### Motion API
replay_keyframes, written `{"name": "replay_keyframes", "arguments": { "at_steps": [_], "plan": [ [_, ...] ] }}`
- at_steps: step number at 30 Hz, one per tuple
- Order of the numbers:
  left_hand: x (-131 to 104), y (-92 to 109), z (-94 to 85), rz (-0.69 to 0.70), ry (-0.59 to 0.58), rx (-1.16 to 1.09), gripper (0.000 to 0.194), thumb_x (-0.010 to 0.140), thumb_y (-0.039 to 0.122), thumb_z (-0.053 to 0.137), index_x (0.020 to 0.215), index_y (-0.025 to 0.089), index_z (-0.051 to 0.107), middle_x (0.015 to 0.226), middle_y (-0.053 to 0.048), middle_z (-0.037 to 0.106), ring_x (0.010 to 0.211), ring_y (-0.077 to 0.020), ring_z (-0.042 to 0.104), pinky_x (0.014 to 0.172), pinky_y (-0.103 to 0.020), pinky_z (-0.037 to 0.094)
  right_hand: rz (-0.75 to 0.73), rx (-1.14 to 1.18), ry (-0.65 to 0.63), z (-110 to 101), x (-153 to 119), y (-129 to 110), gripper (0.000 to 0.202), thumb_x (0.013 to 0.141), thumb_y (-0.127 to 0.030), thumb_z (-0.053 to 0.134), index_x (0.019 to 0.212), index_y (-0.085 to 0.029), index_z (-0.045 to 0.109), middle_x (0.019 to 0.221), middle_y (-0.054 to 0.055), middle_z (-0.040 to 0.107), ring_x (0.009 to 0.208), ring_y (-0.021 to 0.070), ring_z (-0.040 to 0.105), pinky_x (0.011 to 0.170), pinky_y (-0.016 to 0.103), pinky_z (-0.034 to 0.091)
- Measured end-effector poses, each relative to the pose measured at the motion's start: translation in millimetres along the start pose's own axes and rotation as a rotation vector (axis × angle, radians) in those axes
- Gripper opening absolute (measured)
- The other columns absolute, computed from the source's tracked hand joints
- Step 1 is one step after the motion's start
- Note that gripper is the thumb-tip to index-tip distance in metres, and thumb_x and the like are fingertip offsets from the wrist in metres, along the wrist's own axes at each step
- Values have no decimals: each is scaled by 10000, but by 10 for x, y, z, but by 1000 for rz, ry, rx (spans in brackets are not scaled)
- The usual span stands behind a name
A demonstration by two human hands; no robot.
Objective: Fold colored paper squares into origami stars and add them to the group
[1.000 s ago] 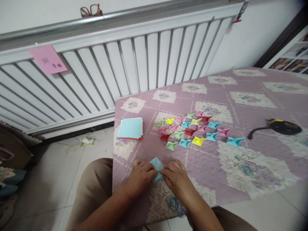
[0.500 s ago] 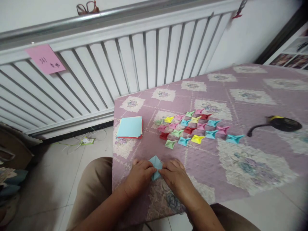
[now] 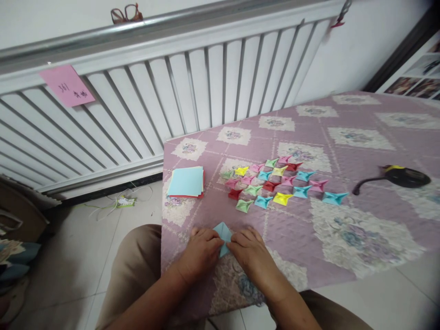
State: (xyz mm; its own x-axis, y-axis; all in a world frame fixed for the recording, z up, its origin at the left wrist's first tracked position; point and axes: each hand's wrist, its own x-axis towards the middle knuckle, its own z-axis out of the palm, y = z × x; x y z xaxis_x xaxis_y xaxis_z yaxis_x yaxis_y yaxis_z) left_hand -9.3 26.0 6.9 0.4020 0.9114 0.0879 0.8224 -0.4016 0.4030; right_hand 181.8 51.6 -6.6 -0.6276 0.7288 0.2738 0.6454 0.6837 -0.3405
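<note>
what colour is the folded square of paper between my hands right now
The folded square of paper is light blue, seen in the head view.

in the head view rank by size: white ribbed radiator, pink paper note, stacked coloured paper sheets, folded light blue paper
1. White ribbed radiator
2. Pink paper note and stacked coloured paper sheets: look alike
3. Folded light blue paper, partly hidden

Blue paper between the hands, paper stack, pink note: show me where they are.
Blue paper (image 3: pixel 223 232), head view: upper folded part.
Paper stack (image 3: pixel 186 181), head view: top sheet's middle.
Pink note (image 3: pixel 67 85), head view: middle of its front.
</note>
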Motion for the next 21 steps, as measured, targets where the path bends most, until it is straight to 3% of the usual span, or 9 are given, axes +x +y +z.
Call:
{"name": "replay_keyframes", "arguments": {
  "at_steps": [4,16,21],
  "plan": [
    [-12,-1,13,1,5,-32,161,862,247,560,997,228,645,1020,-49,616,974,-210,522,896,-385,317,2,5,4,-18,2,-12,133,846,-170,608,877,-289,661,828,-24,632,884,173,531,1019,433,247],
    [-10,18,0,6,-18,-11,232,804,251,626,1036,249,624,1036,-32,581,984,-211,505,879,-386,317,6,-2,-5,-4,-4,-11,120,858,-173,593,822,-271,653,809,-28,629,869,174,540,1011,442,258],
    [-6,2,-1,12,-24,-12,243,803,272,635,1045,250,628,1033,-43,581,978,-219,507,872,-389,328,6,170,63,-51,-55,82,192,867,-170,550,964,-287,667,874,1,653,882,181,548,870,366,379]
  ]
}}
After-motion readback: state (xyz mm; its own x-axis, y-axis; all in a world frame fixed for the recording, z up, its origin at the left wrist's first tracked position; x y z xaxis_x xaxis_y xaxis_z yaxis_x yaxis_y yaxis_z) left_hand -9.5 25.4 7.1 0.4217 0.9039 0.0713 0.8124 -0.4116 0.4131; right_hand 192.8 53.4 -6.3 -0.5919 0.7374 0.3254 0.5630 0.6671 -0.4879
